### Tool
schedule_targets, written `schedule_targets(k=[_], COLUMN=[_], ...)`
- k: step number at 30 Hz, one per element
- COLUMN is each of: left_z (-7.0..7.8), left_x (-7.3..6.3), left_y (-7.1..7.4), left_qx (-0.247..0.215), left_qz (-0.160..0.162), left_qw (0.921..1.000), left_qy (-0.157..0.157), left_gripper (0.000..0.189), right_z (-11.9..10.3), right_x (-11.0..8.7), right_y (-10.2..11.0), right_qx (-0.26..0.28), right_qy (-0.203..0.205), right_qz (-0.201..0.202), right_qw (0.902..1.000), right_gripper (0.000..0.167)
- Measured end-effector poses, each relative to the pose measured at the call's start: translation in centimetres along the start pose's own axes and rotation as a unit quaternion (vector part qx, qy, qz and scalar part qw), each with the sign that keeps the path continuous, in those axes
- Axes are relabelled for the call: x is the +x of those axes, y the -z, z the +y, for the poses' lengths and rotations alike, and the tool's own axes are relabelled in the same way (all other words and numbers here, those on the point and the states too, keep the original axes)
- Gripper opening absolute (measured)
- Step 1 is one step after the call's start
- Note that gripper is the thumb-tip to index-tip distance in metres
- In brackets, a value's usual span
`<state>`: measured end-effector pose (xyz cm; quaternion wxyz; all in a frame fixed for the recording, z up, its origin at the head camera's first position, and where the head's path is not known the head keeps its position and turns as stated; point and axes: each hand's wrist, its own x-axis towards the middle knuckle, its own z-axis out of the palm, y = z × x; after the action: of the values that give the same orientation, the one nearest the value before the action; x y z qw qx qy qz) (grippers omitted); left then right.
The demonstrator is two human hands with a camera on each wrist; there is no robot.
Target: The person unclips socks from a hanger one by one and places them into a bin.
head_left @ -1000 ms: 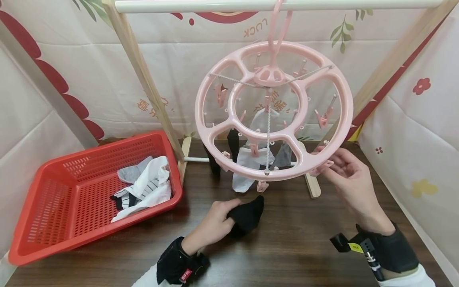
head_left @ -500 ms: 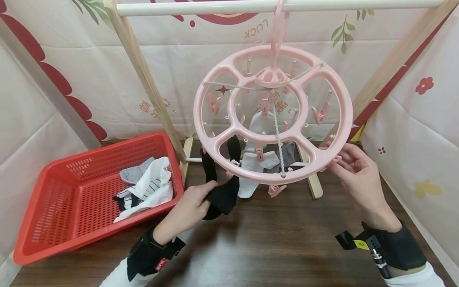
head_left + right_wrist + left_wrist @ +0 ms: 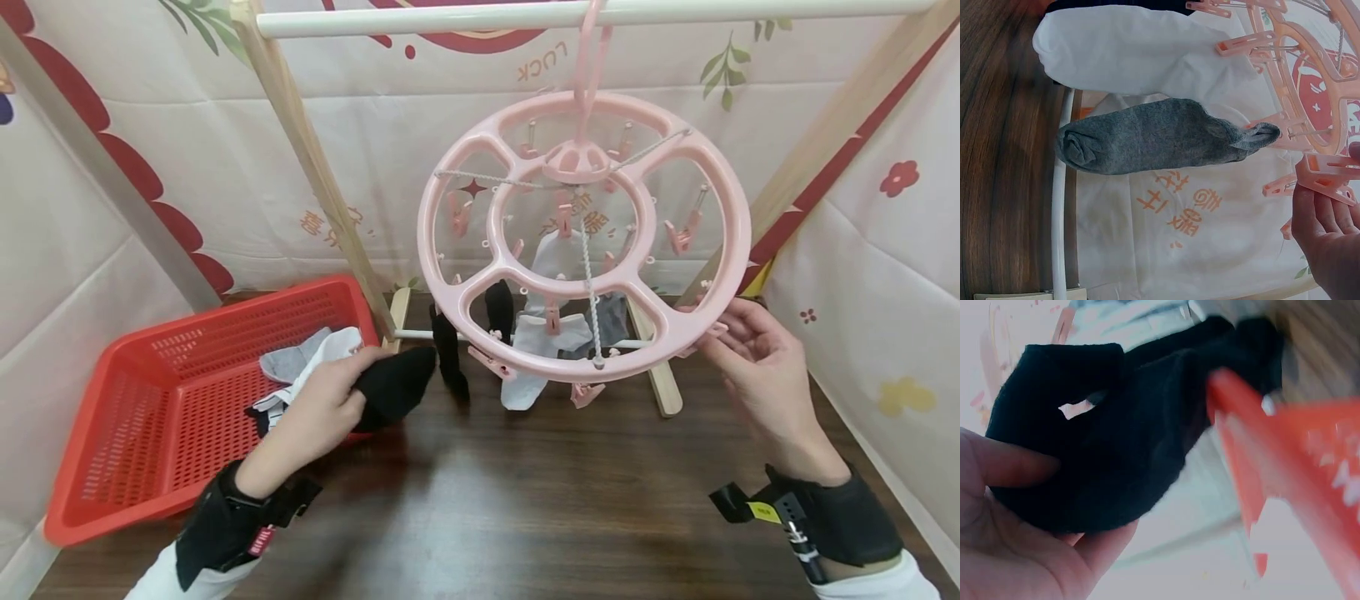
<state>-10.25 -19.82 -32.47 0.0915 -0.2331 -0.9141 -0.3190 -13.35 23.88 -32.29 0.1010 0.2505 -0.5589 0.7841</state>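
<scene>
My left hand (image 3: 318, 412) pinches a black sock (image 3: 399, 387) between thumb and fingers, over the right end of the red basket (image 3: 123, 354). In the left wrist view the black sock (image 3: 1116, 437) bends in a loop with its far end extended. My right hand (image 3: 768, 367) is at the right rim of the round pink drying hanger (image 3: 738, 217). Its thumb and fingers pinch a pink clothespin (image 3: 1332, 172), which holds no sock. Beside that hand hang a grey sock (image 3: 1147, 137) and a white sock (image 3: 1122, 47) from other clothespins.
The hanger hangs from a white bar (image 3: 450, 18) on a wooden frame (image 3: 307, 158). Black socks (image 3: 448, 354) dangle at its left side. Inside the basket lie a grey sock (image 3: 288, 362) and white ones. Printed cloth walls surround the brown table (image 3: 525, 500).
My left hand has carried the black sock left, from below the hanger to the basket's right end. The hanger has swung a little. My right hand keeps its grip at the rim.
</scene>
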Motion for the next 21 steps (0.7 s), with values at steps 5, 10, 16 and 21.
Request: schedule_targets(k=[5, 10, 16, 21], left_z=[-0.8, -2.1, -3.7, -4.4], left_x=[-0.5, -0.7, -1.3, -1.5], left_y=[2.0, 3.0, 3.9, 4.7], left_qx=[0.039, 0.059, 0.085, 0.092], left_qz=[-0.007, -0.007, -0.009, -0.041], left_qw=[0.9984, 0.9947, 0.9894, 0.9869], left_qy=[0.04, 0.084, 0.118, 0.126], left_gripper=[0.051, 0.046, 0.041, 0.044], right_z=[-0.1, -0.2, -0.1, -0.1], right_x=[0.0, 0.1, 0.2, 0.2], right_y=[0.1, 0.2, 0.1, 0.3], right_qx=[-0.012, -0.025, -0.027, -0.013], right_qy=[-0.012, -0.013, -0.016, -0.018], right_qz=[0.003, -0.008, -0.006, -0.005], right_qw=[0.9999, 0.9996, 0.9995, 0.9997], right_gripper=[0.043, 0.043, 0.043, 0.042])
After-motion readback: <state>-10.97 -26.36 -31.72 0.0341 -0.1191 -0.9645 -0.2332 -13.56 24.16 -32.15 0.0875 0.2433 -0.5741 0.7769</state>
